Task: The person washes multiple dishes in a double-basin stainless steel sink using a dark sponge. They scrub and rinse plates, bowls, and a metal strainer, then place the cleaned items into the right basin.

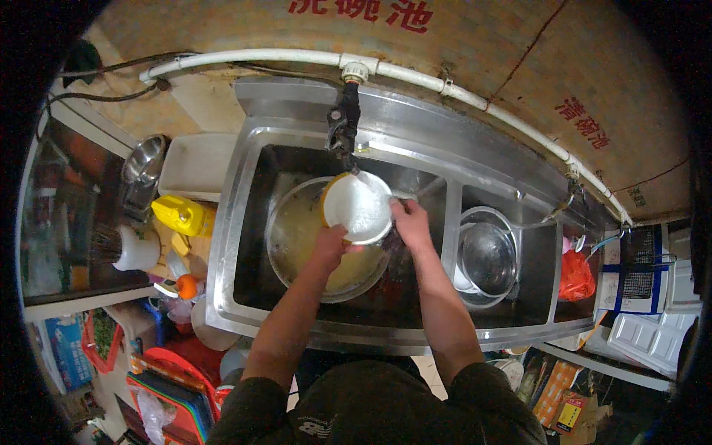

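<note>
A round white vessel [356, 208], yellow along its outer left side, is tilted under a dark tap [344, 125], its pale inside facing me. My left hand [332, 245] grips its lower left rim, the thumb over the edge. At its right rim is my right hand [410, 219], fingers curled around the edge. Something dark and blurred shows just below that hand; I cannot tell what it is. Beneath the vessel, a large round basin [286, 261] with cloudy yellowish water stands in the left sink compartment [253, 222].
Nested clear bowls [486, 256] stand in the middle compartment. Farther right lies a red plastic bag [577, 278]. On the left are a yellow jug [183, 216], a white tray [194, 161] and a metal bowl [146, 159]. A white pipe [267, 54] runs along the wall.
</note>
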Demonstrator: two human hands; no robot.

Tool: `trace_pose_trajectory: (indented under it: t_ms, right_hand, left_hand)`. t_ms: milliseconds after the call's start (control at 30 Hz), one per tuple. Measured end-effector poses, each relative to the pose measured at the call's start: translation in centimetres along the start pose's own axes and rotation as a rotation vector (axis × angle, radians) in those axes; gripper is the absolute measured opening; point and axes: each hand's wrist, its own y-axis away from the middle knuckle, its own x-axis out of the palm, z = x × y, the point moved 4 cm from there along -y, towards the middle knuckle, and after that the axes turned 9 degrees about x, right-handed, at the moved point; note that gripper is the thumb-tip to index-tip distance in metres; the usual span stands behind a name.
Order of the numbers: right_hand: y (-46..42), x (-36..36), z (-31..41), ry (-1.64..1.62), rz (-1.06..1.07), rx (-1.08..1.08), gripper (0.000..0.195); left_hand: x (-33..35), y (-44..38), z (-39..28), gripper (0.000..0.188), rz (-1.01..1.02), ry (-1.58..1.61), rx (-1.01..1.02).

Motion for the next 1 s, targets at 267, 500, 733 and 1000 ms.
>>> trace_pose_trajectory:
  t_ms: [267, 500, 733, 1000]
  right_hand:
    - [1.9, 2.6, 3.4, -0.547, 0.353, 0.119, 0.038]
    - [-1.0, 8.0, 2.4, 0.494, 0.248, -0.419, 0.034]
    - [2.1, 8.0, 4.5, 1.517, 0.642, -0.547, 0.022]
    - [0.2, 9.8, 5.3, 0.571, 0.38, -0.641, 0.029]
  left_hand:
    - [0.2, 0.8, -0.5, 0.029, 0.141, -0.279, 0.163]
    - [1.6, 0.9, -0.5, 0.024, 0.394, -0.525, 0.124]
    - [-2.1, 0.2, -2.1, 0.034, 0.069, -0.034, -0.059]
    - [0.7, 0.9, -3.2, 0.029, 0.126, -0.112, -0.069]
